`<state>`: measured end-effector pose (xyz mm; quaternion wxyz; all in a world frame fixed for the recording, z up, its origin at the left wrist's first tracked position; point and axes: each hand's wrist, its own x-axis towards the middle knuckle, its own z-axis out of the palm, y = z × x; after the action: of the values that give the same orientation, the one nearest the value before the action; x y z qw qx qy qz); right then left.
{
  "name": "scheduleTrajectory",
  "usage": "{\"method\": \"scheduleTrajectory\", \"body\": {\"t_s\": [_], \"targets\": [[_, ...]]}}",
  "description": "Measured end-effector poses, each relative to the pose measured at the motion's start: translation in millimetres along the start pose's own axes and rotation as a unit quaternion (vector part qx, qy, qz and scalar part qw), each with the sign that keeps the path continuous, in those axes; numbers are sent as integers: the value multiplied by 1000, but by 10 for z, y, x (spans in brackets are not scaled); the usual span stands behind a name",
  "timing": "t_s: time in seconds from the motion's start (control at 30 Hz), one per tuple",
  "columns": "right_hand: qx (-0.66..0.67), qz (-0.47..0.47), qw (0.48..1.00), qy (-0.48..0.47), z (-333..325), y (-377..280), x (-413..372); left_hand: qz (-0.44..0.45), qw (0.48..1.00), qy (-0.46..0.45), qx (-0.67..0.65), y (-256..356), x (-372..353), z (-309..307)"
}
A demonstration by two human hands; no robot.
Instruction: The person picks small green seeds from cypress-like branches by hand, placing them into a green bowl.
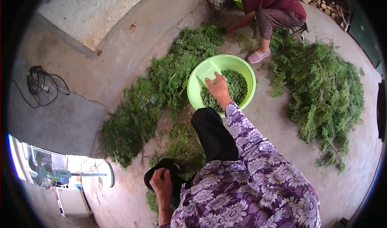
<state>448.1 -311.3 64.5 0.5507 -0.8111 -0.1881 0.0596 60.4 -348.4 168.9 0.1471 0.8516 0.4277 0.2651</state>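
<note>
A light green plastic basin (pixel 194 92) with a ridged washboard panel stands on the floor in front of me. Small round green cones or berries (pixel 238 85) cover much of its bottom. Over them reaches my right hand (pixel 219 89), its fingers apart near the washboard ridges, with nothing visible in them. My left hand (pixel 161 183) rests by my black-clad left knee (pixel 159 169). Its fingers are curled in, and whatever they may hold is hidden. Beside the basin, to the left, lies a long heap of green conifer branches (pixel 161 81).
Another person (pixel 278 14) sits on a low stool at the top, reaching toward the branches. A large branch pile (pixel 326 99) lies on the right. A standing fan (pixel 50 171) is at lower left, below a coiled black cable (pixel 38 83). Firewood (pixel 328 6) is stacked at top right.
</note>
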Motion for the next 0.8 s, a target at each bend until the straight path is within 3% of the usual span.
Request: {"method": "scheduleTrajectory", "body": {"t_s": [0.13, 0.2, 0.27, 0.33, 0.4, 0.47, 0.53, 0.6, 0.67, 0.73, 0.8], "targets": [[1, 3, 1000, 3, -115, 335, -266, -28, 999, -25, -5, -7, 7, -58], [32, 69, 997, -21, -151, 572, -463, -23, 999, -38, 4, -57, 61, -83], [121, 206, 967, -93, -444, 515, -698, 3, 999, -35, 10, -129, 130, -88], [199, 238, 947, -78, -280, 1098, -721, -4, 1000, -24, 8, -266, 215, -108], [262, 266, 923, -92, -385, 1118, -670, -4, 1000, 0, 1, -444, 288, -148], [316, 219, 919, -87, -429, 908, -573, -37, 998, 33, -30, -571, 373, -209], [339, 200, 907, -148, -410, 580, -460, -137, 987, 30, -80, -810, 427, -248], [319, 185, 914, -170, -280, 79, -464, -155, 980, 62, -112, -989, 504, -305], [307, 170, 919, -183, -51, -340, -525, -239, 949, 73, -192, -1044, 615, -392], [346, 133, 895, -248, 279, -647, -644, -260, 924, 95, -264, -1230, 694, -390], [291, 100, 890, -336, 685, -734, -752, -273, 895, 115, -334, -1398, 783, -390]]}}
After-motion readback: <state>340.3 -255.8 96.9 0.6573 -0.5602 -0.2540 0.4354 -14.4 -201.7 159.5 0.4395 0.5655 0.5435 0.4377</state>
